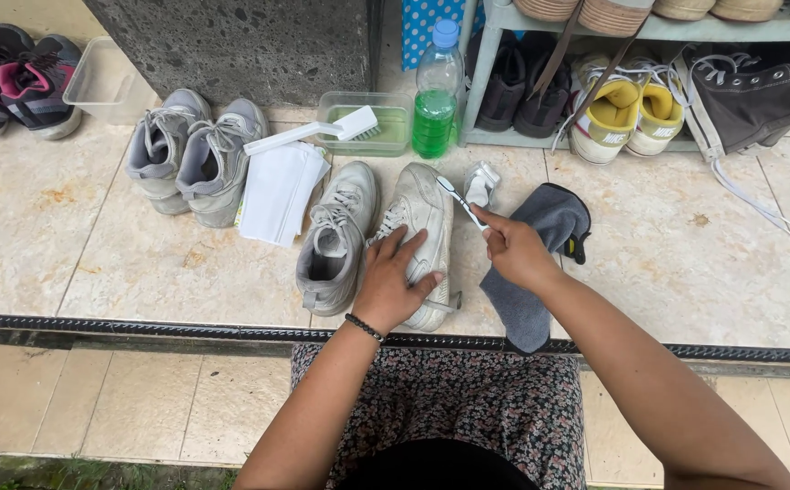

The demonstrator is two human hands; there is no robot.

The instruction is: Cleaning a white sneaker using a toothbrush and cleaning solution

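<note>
My left hand (392, 281) lies flat on a white sneaker (420, 213) tipped on its side on the tiled floor, pressing it down near the heel. My right hand (515, 249) grips a toothbrush (459, 199), whose head points up and left, just over the sneaker's toe side. The matching sneaker (334, 238) stands upright immediately left of it, laces showing. A grey cloth (540, 259) lies under and beside my right hand.
A grey sneaker pair (186, 154) and folded white cloth (277, 192) lie to the left. Behind are a tub with scrub brush (363, 122), a green-liquid bottle (437, 95), a crumpled small packet (480, 184) and a shoe rack (649, 91). A metal grate (141, 328) runs along the step edge.
</note>
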